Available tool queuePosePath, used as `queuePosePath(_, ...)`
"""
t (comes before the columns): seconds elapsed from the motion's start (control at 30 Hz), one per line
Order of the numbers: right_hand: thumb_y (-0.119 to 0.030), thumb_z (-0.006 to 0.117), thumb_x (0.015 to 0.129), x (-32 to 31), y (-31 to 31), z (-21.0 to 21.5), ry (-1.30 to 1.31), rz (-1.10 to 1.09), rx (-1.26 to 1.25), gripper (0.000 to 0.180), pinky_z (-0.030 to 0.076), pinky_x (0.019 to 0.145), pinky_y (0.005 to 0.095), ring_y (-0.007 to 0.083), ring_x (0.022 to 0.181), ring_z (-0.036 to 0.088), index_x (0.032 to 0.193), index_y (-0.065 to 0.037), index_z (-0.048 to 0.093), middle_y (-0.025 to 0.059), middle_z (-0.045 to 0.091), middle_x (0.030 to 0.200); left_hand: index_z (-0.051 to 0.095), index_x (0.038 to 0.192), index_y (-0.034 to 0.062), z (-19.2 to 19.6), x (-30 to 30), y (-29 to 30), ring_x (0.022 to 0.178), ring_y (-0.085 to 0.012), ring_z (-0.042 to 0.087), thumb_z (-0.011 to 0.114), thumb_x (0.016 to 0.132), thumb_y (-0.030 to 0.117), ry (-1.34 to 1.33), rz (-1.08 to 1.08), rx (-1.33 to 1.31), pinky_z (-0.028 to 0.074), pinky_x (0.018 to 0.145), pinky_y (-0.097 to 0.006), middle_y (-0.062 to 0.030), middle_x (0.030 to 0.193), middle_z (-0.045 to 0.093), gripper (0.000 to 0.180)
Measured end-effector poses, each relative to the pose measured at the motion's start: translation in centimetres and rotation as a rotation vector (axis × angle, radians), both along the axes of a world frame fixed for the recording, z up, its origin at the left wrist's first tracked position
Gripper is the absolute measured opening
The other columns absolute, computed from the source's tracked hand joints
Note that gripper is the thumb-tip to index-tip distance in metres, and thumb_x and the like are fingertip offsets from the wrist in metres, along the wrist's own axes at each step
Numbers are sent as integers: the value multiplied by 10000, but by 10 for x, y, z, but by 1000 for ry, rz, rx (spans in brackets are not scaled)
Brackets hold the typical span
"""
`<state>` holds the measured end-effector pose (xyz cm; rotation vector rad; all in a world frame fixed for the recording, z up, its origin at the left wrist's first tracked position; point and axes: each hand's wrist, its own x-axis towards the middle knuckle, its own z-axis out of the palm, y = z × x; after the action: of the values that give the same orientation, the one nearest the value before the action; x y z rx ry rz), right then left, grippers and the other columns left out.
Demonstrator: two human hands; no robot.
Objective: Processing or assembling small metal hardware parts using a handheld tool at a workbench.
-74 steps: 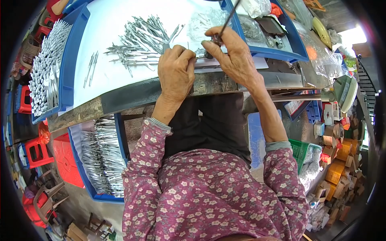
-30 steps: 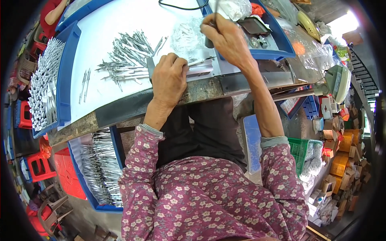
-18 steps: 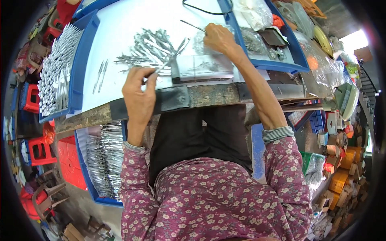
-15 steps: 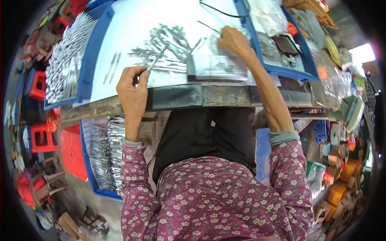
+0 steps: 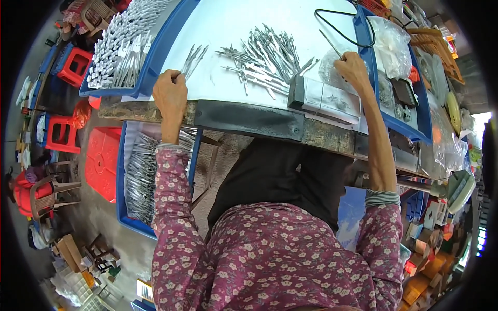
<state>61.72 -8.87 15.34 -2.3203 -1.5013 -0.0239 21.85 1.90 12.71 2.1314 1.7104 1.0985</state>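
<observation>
My left hand (image 5: 171, 96) is closed at the table's near left, its fingertips at the lower end of a slim silver metal piece in a small bunch (image 5: 194, 59). My right hand (image 5: 354, 72) grips a thin metal rod (image 5: 330, 42), which slants up and left out of the fist. Between my hands lies a loose pile of slender, pointed metal pieces (image 5: 272, 49) on white sheeting (image 5: 218, 31). Right of that pile, near the table edge, sits a small block with a dark end (image 5: 296, 92) and a pale, wrapped-looking body (image 5: 332, 98).
A blue tray (image 5: 165, 46) full of neatly stacked metal pieces stands at the left. Another blue tray (image 5: 397, 116) at the right holds plastic bags and small parts. A black cord (image 5: 337, 28) loops behind my right hand. Below the table is a blue bin (image 5: 122, 181) of metal pieces.
The view has swung, so the table appears shifted. My left hand has carried a metal piece from beside the pile to the small bunch at the left. My right hand still holds the rod.
</observation>
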Motion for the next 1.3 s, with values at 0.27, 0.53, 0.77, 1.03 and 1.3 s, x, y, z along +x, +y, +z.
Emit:
queuePosePath(0.27,-193,523,660,-11,-16,29,265,-30,103,273,441,552,389,317,566,562,677,79,549,220,560,626,627,835,45,-2,-1,9,806,-337,567,574,763,133,215,28,88,444,703,-409,-142,871,584,125)
queuePosePath(0.53,-142,559,708,-24,-44,48,560,-37,291,164,389,448,226,82,493,477,698,22,555,27,521,572,618,847,17,1,56,-8,852,-306,530,605,736,42,52,-500,112,439,739,-375,-146,876,539,114)
queuePosePath(0.77,-147,586,752,-46,-64,54,735,107,321,165,392,469,193,55,514,472,782,15,574,9,531,611,617,809,39,-7,68,-5,839,-292,499,628,710,21,159,-563,223,416,730,-382,-110,859,538,101)
queuePosePath(1.03,-144,614,764,-63,-81,53,836,124,365,161,382,461,184,45,509,466,795,11,583,2,536,613,611,774,-3,15,44,-12,812,-291,510,601,702,2,94,-516,269,420,714,-355,-114,802,558,72)
queuePosePath(1.3,-88,635,770,-110,-103,61,1004,130,341,138,366,443,181,44,499,469,853,11,584,-3,530,607,655,866,-10,41,69,-73,678,-77,534,634,767,88,-557,-537,-447,413,597,-228,-32,759,632,141)
